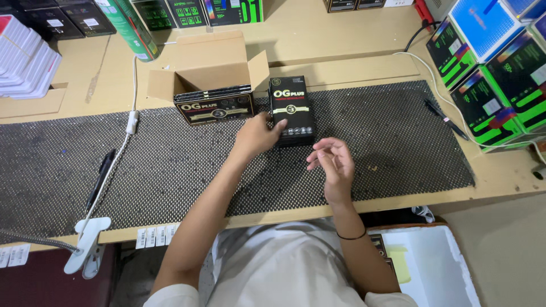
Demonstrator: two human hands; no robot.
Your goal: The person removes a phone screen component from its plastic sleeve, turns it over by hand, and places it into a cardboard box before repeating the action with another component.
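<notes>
so the small black rectangular retail box with pale and gold print [292,111] is lying flat on the dark mesh anti-slip mat [398,131], just to the right of the open brown cardboard carton [211,77]. the left hand [257,135] rests on the black box's lower left edge, fingers laid against it, touching rather than really clamped round it. the right hand [333,162] hovers just below and right of the carton, fingers loosely curled and holding nothing as far as i can see.

progress-wise i'd guess one box is out of the carton, and more flat black boxes still sit stacked inside it [215,94]. a black pen [446,119] lies on the mat, well off to the right of the carton, untouched.
</notes>
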